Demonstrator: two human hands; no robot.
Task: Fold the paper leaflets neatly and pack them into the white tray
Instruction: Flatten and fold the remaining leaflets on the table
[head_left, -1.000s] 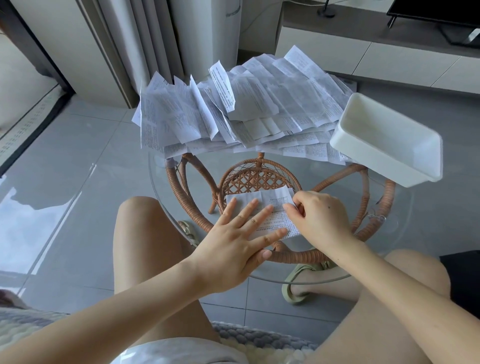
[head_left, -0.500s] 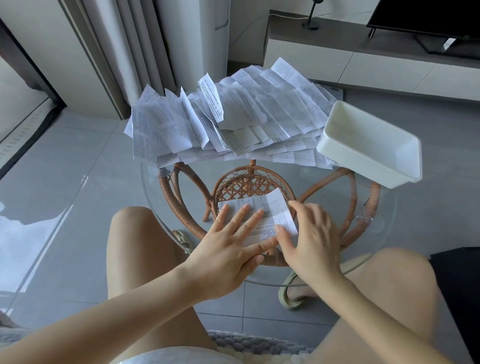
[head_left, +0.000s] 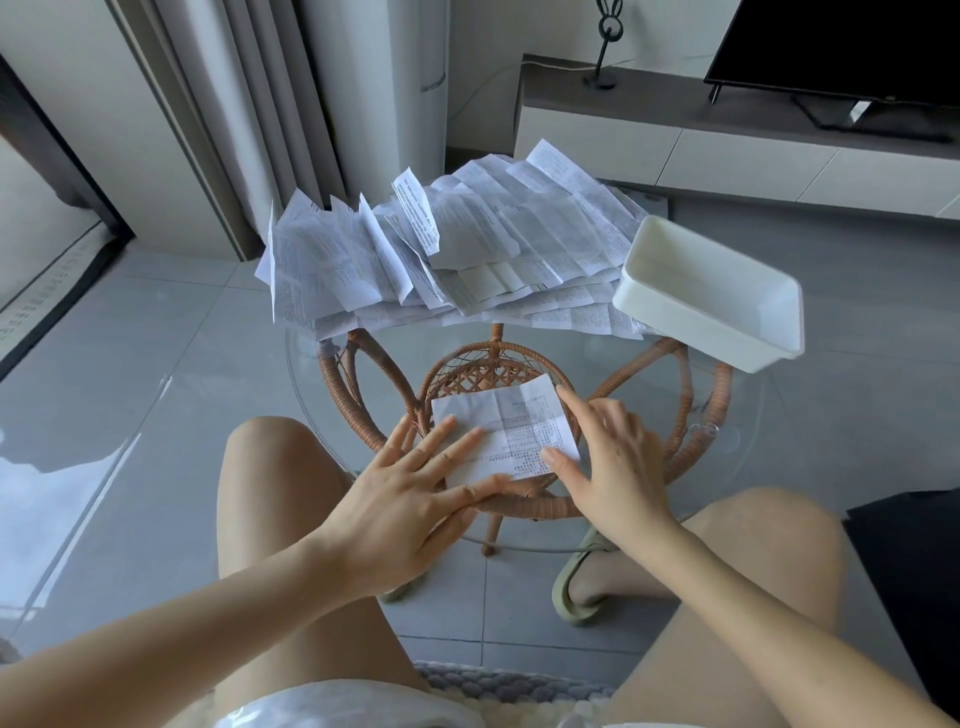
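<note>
Right hand (head_left: 608, 467) is uncurling off the folded leaflet (head_left: 511, 426), fingers now spread and touching its right edge. Left hand (head_left: 410, 499), flat and open, is pressing its left half. Leaflet is lying left of the empty white tray (head_left: 701, 338), nearer the person. Fold seemingly finishing, packing next.

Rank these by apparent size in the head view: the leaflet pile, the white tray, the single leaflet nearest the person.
1. leaflet pile
2. white tray
3. single leaflet, smallest even though it lies nearest the camera
</note>
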